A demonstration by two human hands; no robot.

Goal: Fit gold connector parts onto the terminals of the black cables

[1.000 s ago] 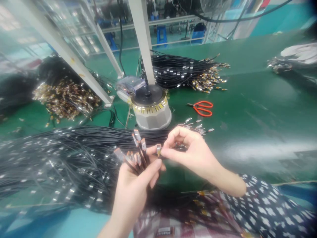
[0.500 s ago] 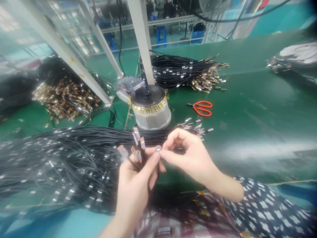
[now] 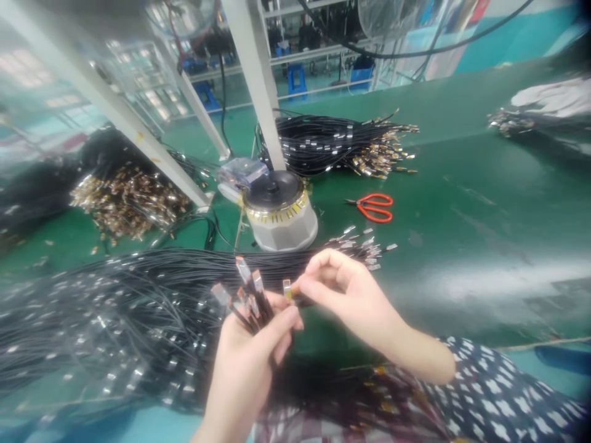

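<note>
My left hand (image 3: 258, 344) is closed around several black cables (image 3: 265, 306), whose flat silver connectors with orange ends (image 3: 241, 269) stick up past the fingers. Just above my left thumb stands a small silver connector with a yellow patch (image 3: 287, 288). My right hand (image 3: 335, 280) pinches thumb and forefinger right beside that connector; whatever lies between the fingertips is too small to make out. Behind both hands sits a round white tape dispenser (image 3: 286, 231) with a black disc on top and short yellow strips around its rim.
Red-handled scissors (image 3: 376, 208) lie right of the dispenser on the green table (image 3: 462, 215). A long cable bundle (image 3: 138, 307) spreads leftward, another bundle (image 3: 318, 141) lies behind, and a pile of gold-coloured connectors (image 3: 129, 200) is at left. A white post (image 3: 258, 86) rises behind the dispenser.
My right fingertips and left thumb have moved apart slightly. The small connector now stands upright with its yellow patch showing. The view has tilted a little, shifting the scene downward.
</note>
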